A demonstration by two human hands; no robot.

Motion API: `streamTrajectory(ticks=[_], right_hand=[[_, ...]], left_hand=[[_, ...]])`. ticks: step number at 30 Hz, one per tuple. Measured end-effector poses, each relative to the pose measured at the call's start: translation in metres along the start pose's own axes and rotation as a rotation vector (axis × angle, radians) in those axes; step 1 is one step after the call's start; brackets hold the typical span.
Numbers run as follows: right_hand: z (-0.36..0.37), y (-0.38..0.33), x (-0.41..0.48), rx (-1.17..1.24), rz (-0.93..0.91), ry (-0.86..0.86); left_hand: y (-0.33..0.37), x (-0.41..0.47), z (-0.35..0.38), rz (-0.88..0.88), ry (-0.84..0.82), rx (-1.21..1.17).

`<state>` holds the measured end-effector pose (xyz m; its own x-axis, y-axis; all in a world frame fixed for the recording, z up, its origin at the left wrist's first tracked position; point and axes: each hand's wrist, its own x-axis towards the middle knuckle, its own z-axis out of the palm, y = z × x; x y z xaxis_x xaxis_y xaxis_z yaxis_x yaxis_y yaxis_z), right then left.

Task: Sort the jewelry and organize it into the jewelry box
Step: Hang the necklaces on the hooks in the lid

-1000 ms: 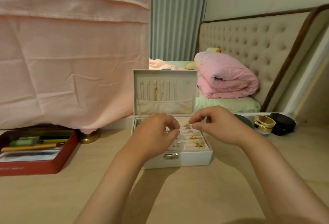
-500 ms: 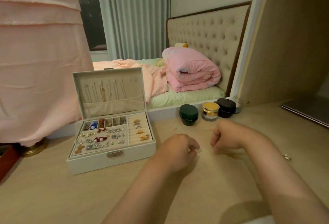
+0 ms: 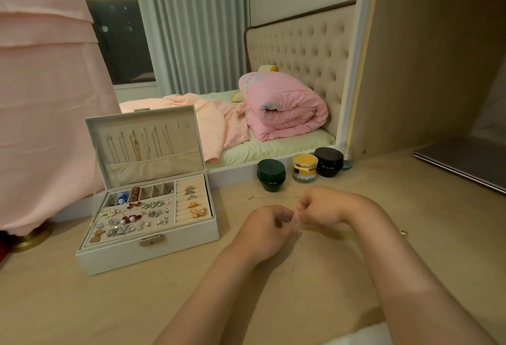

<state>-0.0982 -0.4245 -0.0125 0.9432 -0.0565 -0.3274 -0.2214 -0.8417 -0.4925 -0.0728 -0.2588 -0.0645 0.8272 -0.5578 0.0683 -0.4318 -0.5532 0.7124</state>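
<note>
- Step in hand: the left hand (image 3: 264,231) and right hand (image 3: 327,207) meet fingertip to fingertip over the desk (image 3: 109,303). Both have curled fingers and pinch what looks like a fine chain (image 3: 251,198). I judge they are working its clasp or a tangle before storing it.
- The chain is hair-thin metal. Its free end trails away from the grip, to the left and a little beyond, and lies on the desk. The part inside the pinch is too small to make out.
- The jewelry box (image 3: 147,255) stands well to the left of the grip. It is pale, leather-look and rectangular, with a metal latch. Its lid (image 3: 147,136) is upright, and other chains hang straight down its soft lining.
- Its padded tray holds small pearl, silver and red pieces, and gold ones sit in the ribbed ring rolls (image 3: 193,209).
- Next move, as I judge it: carry the chain left to the lid, hook it, and keep it taut so that the limp links do not knot.
- One small metal piece (image 3: 403,232) is unsorted on the desk to the right of the grip.
- Three squat, glossy jars (image 3: 271,174) stand just beyond the grip.
</note>
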Motion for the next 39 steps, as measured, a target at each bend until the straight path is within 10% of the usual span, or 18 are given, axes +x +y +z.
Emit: streamTrajectory(ticks=[10, 39], right_hand=[[-0.011, -0.045, -0.025, 0.431, -0.365, -0.003], [0.066, -0.189, -0.043, 0.624, -0.534, -0.219]], left_hand=[[0.007, -0.042, -0.053, -0.038, 0.047, -0.669], [-0.05, -0.15, -0.201, -0.007, 0.204, -0.837]])
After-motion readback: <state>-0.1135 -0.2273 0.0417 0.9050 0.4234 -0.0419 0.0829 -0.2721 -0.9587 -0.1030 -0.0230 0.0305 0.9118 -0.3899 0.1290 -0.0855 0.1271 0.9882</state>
